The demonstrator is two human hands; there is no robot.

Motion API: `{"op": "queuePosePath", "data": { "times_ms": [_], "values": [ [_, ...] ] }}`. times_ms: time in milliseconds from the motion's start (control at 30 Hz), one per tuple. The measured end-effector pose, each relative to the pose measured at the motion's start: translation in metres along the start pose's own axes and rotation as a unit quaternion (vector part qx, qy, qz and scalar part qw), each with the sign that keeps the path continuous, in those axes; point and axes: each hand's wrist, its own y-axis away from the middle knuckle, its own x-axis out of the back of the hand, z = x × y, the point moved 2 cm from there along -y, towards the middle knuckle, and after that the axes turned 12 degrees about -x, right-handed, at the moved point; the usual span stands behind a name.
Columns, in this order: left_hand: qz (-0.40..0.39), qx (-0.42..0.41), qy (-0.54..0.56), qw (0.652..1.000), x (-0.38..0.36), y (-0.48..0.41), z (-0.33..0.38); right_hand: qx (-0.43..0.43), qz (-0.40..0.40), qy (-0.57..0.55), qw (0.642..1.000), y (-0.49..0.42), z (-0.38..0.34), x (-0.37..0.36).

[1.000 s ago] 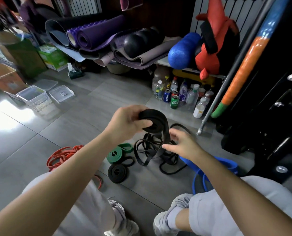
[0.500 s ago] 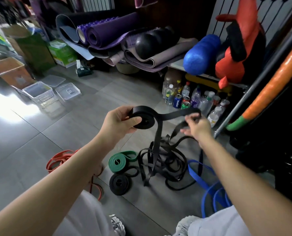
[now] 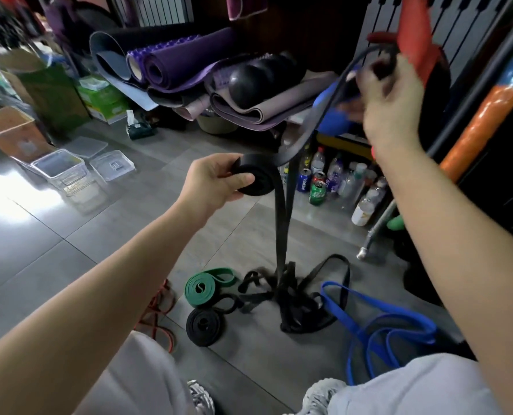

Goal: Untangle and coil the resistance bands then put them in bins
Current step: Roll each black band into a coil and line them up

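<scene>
A person holds a black band (image 3: 258,181) in both hands above a grey tiled floor (image 3: 69,250). The left hand (image 3: 216,178) grips the rolled-up part of the band in mid-air, with the thumb across the coil's flat face and the fingers curled behind it. The right hand (image 3: 389,94), raised high and blurred, has its fingers curled round the band's free length, which runs taut from the coil up to that hand. Two strands drop straight down from the coil into a tangle of black bands (image 3: 294,298) on the floor.

Just left of the tangle lies a coiled green band (image 3: 202,289), its loose tail reaching toward the black strands. A coiled black band (image 3: 203,324) lies just beside it, nearer the person. A loose blue band (image 3: 378,327) sprawls to the right of the tangle, crossing one black loop. An orange band (image 3: 156,313) lies loose to the left, partly hidden by the left forearm.

Toward the floor's far left stand clear bins (image 3: 60,166), with a clear lid (image 3: 113,164) just beside them. Rolled mats (image 3: 183,61) are stacked along the floor's far edge. Bottles and cans (image 3: 324,181) stand grouped at the far right.
</scene>
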Motion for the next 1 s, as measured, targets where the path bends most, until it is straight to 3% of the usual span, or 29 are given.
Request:
{"op": "queuePosePath", "data": {
  "times_ms": [167, 267, 333, 433, 500, 567, 633, 700, 767, 867, 1000],
  "values": [
    [0.024, 0.020, 0.015, 0.999, -0.004, 0.018, -0.006, -0.097, -0.016, 0.299, 0.949, 0.031, 0.080, 0.035],
    [0.072, 0.054, 0.080, 0.993, 0.001, 0.021, -0.006, -0.227, -0.098, 0.338, 0.908, 0.062, 0.119, 0.057],
    [0.102, 0.067, 0.143, 0.982, 0.002, 0.019, -0.001, -0.260, -0.167, 0.385, 0.869, 0.085, 0.140, 0.069],
    [0.131, 0.075, 0.212, 0.966, -0.002, 0.011, 0.014, -0.306, -0.195, 0.460, 0.810, 0.116, 0.158, 0.080],
    [0.135, 0.070, 0.251, 0.956, -0.008, 0.000, 0.032, -0.302, -0.189, 0.496, 0.792, 0.124, 0.161, 0.080],
    [0.122, 0.052, 0.277, 0.952, -0.014, -0.016, 0.057, -0.296, -0.172, 0.468, 0.815, 0.114, 0.150, 0.074],
    [0.123, 0.028, 0.310, 0.942, -0.016, -0.035, 0.087, -0.297, -0.118, 0.368, 0.873, 0.091, 0.127, 0.071],
    [0.142, 0.011, 0.345, 0.928, -0.017, -0.053, 0.117, -0.239, -0.047, 0.279, 0.929, 0.059, 0.094, 0.073],
    [0.159, -0.010, 0.390, 0.907, -0.019, -0.065, 0.140, -0.177, 0.013, 0.210, 0.961, 0.034, 0.057, 0.078],
    [0.132, -0.006, 0.364, 0.922, -0.028, -0.067, 0.142, -0.128, 0.062, 0.163, 0.976, 0.019, 0.028, 0.093],
    [0.077, 0.081, 0.214, 0.970, -0.043, -0.047, 0.077, -0.169, 0.017, 0.253, 0.952, 0.026, 0.054, 0.100]
  ]
}}
